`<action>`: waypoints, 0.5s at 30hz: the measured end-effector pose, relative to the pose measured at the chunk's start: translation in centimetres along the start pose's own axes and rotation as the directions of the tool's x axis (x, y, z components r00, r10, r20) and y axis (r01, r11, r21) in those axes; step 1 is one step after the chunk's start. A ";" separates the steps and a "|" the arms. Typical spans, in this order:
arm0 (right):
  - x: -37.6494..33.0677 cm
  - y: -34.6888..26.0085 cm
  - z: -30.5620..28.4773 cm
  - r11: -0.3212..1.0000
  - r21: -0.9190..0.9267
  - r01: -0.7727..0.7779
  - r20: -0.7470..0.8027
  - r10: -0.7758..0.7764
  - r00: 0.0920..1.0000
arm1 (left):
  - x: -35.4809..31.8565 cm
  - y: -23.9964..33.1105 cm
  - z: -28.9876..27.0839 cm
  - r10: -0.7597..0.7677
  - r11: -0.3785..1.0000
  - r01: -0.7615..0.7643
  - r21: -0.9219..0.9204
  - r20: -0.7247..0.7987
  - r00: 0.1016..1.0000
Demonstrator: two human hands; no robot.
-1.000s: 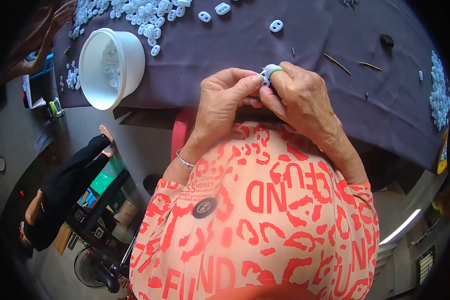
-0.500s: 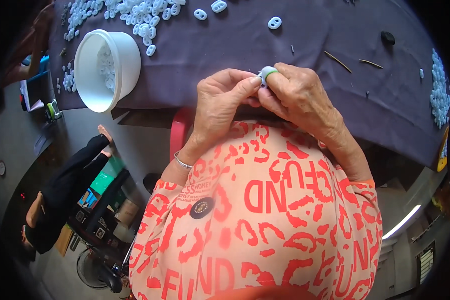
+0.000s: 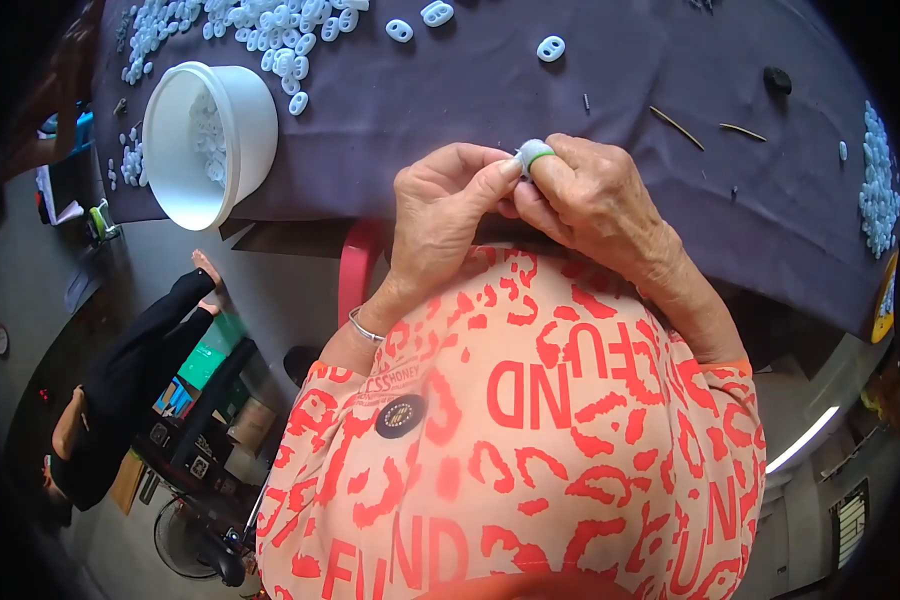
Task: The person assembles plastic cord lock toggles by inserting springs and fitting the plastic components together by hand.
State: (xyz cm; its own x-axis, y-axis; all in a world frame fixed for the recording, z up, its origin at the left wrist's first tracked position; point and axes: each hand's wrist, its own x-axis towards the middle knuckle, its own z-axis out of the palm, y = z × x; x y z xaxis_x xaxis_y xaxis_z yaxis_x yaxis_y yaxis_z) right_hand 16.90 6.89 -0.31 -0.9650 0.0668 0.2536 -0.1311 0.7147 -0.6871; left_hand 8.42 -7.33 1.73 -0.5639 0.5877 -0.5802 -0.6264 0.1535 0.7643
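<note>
My left hand (image 3: 445, 195) and my right hand (image 3: 602, 195) meet close to the near edge of the table. Between their fingertips is a small white plastic piece (image 3: 521, 170), mostly covered by the fingers. The left thumb and forefinger pinch it from one side, while the curled right fingers press on it from the other. A white finger cover (image 3: 532, 150) with a green band wraps my right forefinger. Beyond the hands, a loose white oval piece with two holes (image 3: 551, 49) lies on the dark cloth.
A white tub (image 3: 254, 130) holding small pieces lies tilted at the left. Behind it spreads a heap of two-holed white ovals (image 3: 288, 40). Thin brown sticks (image 3: 677, 129), a black lump (image 3: 777, 80) and another white pile (image 3: 878, 185) are to the right. A person (image 3: 130, 370) is beyond the table's left.
My fingers have turned slightly around the small piece, and its dark hole, seen before, is now covered. Both hands stay together in nearly the same place.
</note>
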 end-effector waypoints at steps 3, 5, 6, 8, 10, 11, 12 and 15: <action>-0.2 -0.2 0.3 1.000 -0.009 0.000 -0.006 0.000 1.000 | -0.1 0.0 0.1 0.010 1.000 -0.010 -0.002 -0.008 1.000; -0.1 -0.5 0.4 1.000 -0.015 -0.011 -0.043 0.010 0.999 | -0.2 0.0 0.1 0.022 1.000 -0.022 -0.009 -0.010 1.000; -0.2 -0.6 0.5 1.000 -0.017 -0.008 -0.043 0.008 0.999 | -0.3 0.0 0.0 0.025 1.000 -0.025 -0.011 -0.003 1.000; -0.3 -0.8 0.6 0.999 -0.045 -0.017 -0.055 0.014 0.998 | -0.3 0.0 0.0 0.033 0.999 -0.033 -0.013 0.004 0.999; -0.3 -0.9 0.5 0.999 -0.027 -0.025 -0.056 0.023 0.998 | -0.3 -0.1 -0.1 0.033 0.999 -0.033 -0.039 0.017 0.999; -0.3 -0.9 0.4 0.999 -0.007 -0.035 -0.057 0.035 0.998 | -0.3 -0.2 -0.1 0.038 0.999 -0.037 -0.039 0.018 0.999; -0.3 -0.8 0.4 0.999 -0.009 -0.032 -0.058 0.031 0.998 | -0.3 -0.3 -0.1 0.039 0.998 -0.038 -0.043 0.020 0.999; -0.3 -0.6 0.5 1.000 -0.005 -0.013 -0.061 0.013 0.998 | -0.3 -0.2 -0.1 0.036 0.998 -0.035 -0.051 0.027 0.999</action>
State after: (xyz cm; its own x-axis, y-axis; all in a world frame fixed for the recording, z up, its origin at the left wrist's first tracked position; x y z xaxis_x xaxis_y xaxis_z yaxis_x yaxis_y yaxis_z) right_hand 17.19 6.04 -0.33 -0.9509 0.1183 0.2862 -0.1175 0.7171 -0.6870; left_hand 8.69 -7.65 1.73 -0.5714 0.6141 -0.5444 -0.6333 0.0920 0.7684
